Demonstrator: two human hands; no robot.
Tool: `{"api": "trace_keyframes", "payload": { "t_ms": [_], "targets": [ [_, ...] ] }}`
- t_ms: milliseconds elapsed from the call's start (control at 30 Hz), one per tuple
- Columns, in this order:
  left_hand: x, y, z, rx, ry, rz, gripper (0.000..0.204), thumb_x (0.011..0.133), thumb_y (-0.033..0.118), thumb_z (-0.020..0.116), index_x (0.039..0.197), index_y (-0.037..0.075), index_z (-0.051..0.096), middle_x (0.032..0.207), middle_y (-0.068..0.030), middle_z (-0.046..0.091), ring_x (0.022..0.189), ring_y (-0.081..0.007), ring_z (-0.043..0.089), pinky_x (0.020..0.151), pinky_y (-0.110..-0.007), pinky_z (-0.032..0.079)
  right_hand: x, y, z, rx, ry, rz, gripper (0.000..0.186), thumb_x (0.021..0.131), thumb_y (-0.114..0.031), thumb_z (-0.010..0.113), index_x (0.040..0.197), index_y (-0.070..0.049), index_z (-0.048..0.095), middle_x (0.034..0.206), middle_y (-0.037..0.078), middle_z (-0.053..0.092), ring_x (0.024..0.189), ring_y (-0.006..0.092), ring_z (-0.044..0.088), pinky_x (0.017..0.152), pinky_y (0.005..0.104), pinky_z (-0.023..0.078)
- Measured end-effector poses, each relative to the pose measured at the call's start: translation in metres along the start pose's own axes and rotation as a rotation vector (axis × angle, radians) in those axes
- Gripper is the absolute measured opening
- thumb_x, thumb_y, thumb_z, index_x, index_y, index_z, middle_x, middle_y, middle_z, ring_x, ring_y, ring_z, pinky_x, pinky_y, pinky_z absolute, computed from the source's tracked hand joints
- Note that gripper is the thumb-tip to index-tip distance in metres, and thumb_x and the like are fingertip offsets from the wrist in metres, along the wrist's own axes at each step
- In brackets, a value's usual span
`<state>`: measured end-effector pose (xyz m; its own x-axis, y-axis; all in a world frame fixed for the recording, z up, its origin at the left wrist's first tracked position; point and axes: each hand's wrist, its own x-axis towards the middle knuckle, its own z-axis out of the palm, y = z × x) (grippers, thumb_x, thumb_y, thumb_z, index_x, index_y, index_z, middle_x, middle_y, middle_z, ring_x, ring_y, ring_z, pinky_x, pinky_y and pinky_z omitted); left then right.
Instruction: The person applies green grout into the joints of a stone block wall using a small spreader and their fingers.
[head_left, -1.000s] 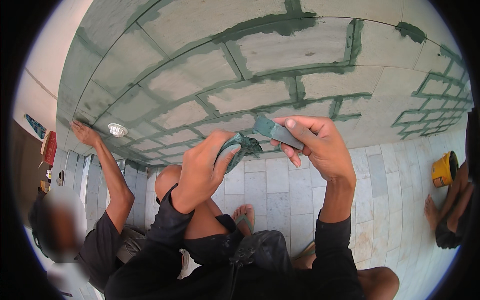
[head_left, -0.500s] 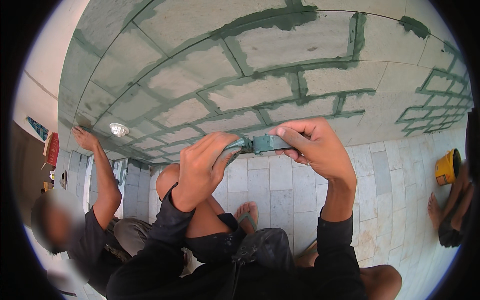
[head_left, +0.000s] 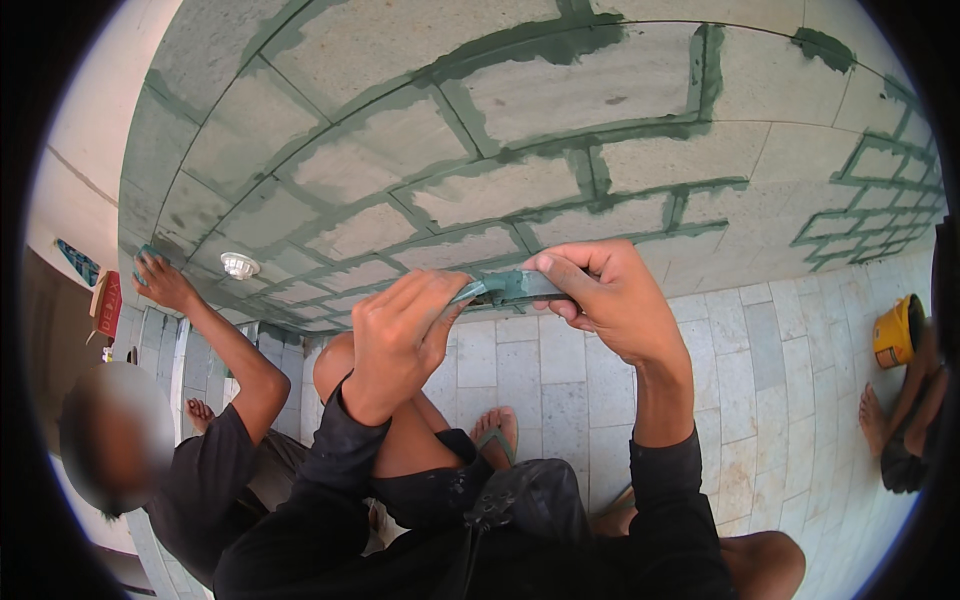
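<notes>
In front of the tiled wall (head_left: 590, 95), both of my hands are raised close together. My right hand (head_left: 612, 300) pinches a flat, narrow scraper (head_left: 520, 285) smeared with wet green grout. My left hand (head_left: 400, 325) is closed around a thin flat piece with a green-coated edge (head_left: 466, 292); its kind is mostly hidden by the fingers. The scraper's tip meets that edge, and a dark lump of grout sits where they touch. Behind them, green grout (head_left: 560, 48) fills many of the wall's joints and spreads over the tile faces.
On my left, a co-worker's hand (head_left: 165, 283) presses something green against the wall, near a round white fitting (head_left: 240, 265). Far right, a yellow bucket (head_left: 895, 335) stands by another person's legs. Pale tiles cover the floor (head_left: 560, 380). A red box (head_left: 105, 305) lies far left.
My right hand has moved slightly left, bringing the scraper over the edge in my left hand; the gap between them has closed. The co-worker's hand has shifted a little left along the wall.
</notes>
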<state>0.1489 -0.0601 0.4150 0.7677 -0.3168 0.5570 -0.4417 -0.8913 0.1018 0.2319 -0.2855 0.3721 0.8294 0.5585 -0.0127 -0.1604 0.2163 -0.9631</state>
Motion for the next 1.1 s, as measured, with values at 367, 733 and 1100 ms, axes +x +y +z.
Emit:
{"api": "trace_keyframes", "payload": {
  "t_ms": [367, 733, 1100],
  "targets": [
    [0.0, -0.001, -0.001, 0.018, -0.034, 0.007, 0.027, 0.08, -0.002, 0.079, 0.106, 0.003, 0.074, 0.093, -0.0113, 0.075, 0.083, -0.0317, 0.074, 0.066, -0.039, 0.057, 0.008, 0.011, 0.002, 0.08, -0.004, -0.038, 0.03, 0.108, -0.023, 0.066, 0.111, 0.005, 0.077, 0.07, 0.003, 0.065, 0.056, 0.0035, 0.05, 0.049, 0.0193, 0.036],
    [-0.001, -0.003, 0.0, 0.044, -0.05, 0.007, 0.024, 0.082, 0.002, 0.08, 0.106, 0.005, 0.074, 0.092, -0.0103, 0.074, 0.083, -0.0303, 0.074, 0.065, -0.038, 0.056, 0.008, 0.011, -0.01, 0.083, -0.09, -0.111, 0.031, 0.109, -0.024, 0.064, 0.113, 0.004, 0.077, 0.075, 0.005, 0.068, 0.062, 0.0067, 0.053, 0.054, 0.0227, 0.04],
    [0.001, 0.006, -0.005, -0.248, -0.122, -0.367, 0.011, 0.1, 0.005, 0.067, 0.105, -0.004, 0.069, 0.085, -0.0202, 0.068, 0.072, -0.0371, 0.065, 0.068, -0.037, 0.051, -0.014, -0.022, -0.04, 0.566, 0.278, -0.427, 0.048, 0.111, -0.019, 0.06, 0.147, 0.011, 0.053, 0.115, 0.02, 0.071, 0.093, 0.0194, 0.067, 0.084, 0.0346, 0.056]
  ]
}}
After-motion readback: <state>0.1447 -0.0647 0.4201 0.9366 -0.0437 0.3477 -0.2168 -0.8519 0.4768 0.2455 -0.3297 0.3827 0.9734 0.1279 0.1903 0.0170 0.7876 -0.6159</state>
